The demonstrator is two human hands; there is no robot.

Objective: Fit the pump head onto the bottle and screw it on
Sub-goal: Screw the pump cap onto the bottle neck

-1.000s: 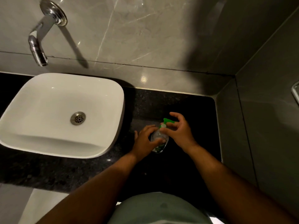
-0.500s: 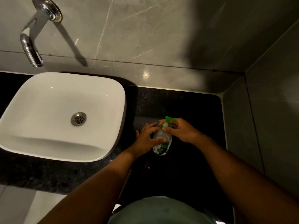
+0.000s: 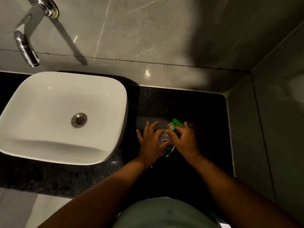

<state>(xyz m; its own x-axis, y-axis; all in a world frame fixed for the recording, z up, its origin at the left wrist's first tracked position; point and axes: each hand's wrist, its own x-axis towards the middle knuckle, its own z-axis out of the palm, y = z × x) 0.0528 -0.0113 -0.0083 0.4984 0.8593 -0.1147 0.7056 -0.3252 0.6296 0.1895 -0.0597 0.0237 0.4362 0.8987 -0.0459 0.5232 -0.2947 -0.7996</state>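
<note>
A small clear bottle (image 3: 166, 142) with a green label stands upright on the black granite counter (image 3: 205, 112). My left hand (image 3: 152, 142) wraps its left side, thumb across the front. A green pump head (image 3: 176, 123) sits on the bottle's neck, its nozzle pointing up and right. My right hand (image 3: 186, 141) pinches the pump's collar with thumb and fingers. Most of the bottle's body is hidden between my two hands.
A white vessel basin (image 3: 105, 145) stands on the counter to the left, with a chrome wall tap (image 3: 26, 46) above it. Grey marble walls close the back and right side (image 3: 271, 129). The counter's front edge runs below my forearms.
My right hand has shifted its grip on the pump collar, fingers now spread more upward. The left hand still holds the bottle in the same spot. The view has tilted slightly.
</note>
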